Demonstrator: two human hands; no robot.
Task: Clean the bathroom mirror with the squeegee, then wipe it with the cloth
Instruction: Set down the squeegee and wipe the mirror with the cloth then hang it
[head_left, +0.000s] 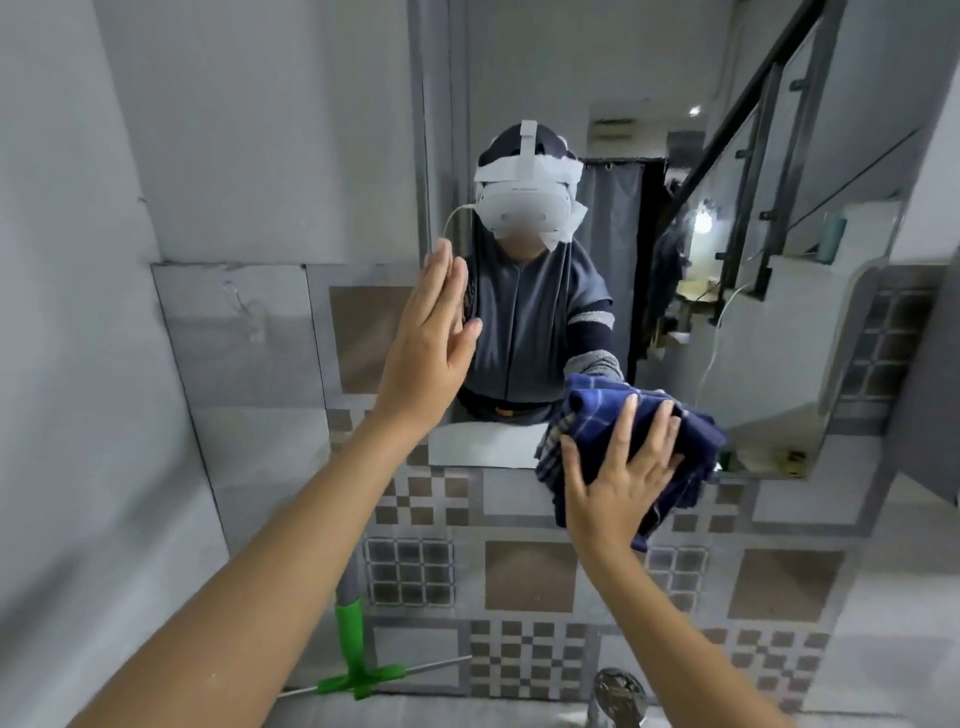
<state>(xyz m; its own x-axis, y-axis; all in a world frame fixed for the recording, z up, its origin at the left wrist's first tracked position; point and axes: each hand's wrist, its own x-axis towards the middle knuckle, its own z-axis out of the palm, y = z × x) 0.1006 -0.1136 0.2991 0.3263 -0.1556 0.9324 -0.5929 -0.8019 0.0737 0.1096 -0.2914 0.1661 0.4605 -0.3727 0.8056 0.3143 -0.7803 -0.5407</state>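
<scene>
Both bare forearms reach up and forward toward the mirror (675, 260) on the tiled wall (524, 577). The left hand (431, 343) is raised with its palm turned toward the glass at the mirror's left edge, fingers (441, 280) straight, close together and pointing up, the thumb spread out to the right; it holds nothing, and whether the palm actually touches the glass cannot be told. The right hand (618, 478) sits lower, at the mirror's bottom edge, with its back toward the camera and its fingers splayed wide over a bunched dark blue checked cloth (613, 415). The hand presses the cloth flat rather than closing around it, and the cloth straddles the lower rim of the glass, part of it on the mirror and part hanging down over the tiles below. The right forearm rises steeply from the lower right of the view, while the left one runs diagonally from the lower left. The squeegee (358, 670), with a green head and a grey handle, leans against the tiled wall below the left forearm, well apart from both hands. A chrome tap (618, 696) shows at the bottom edge under the right forearm.
</scene>
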